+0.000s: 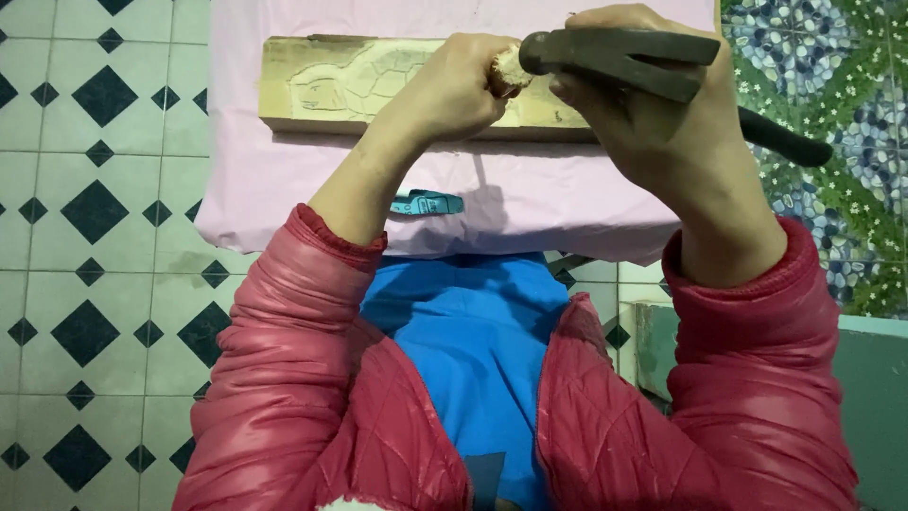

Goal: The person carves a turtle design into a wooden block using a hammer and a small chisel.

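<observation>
A long pale wooden block (322, 85) with a carved relief figure lies across a pink-covered table (530, 203). My left hand (449, 90) is closed around a wooden-handled chisel (508, 71), whose frayed butt end sticks out of my fist above the block. My right hand (653, 114) grips a dark metal claw hammer (619, 57) close to its head. The hammer's face sits against the chisel's butt end. The hammer's black handle (785, 140) sticks out to the right past my wrist. The chisel's blade is hidden under my left hand.
A small teal object (426, 202) lies on the pink cover near its front edge. White floor tiles with black diamonds (95, 208) spread to the left. A pebble-patterned surface (832, 66) is at the right, and a green ledge (870, 378) sits lower right.
</observation>
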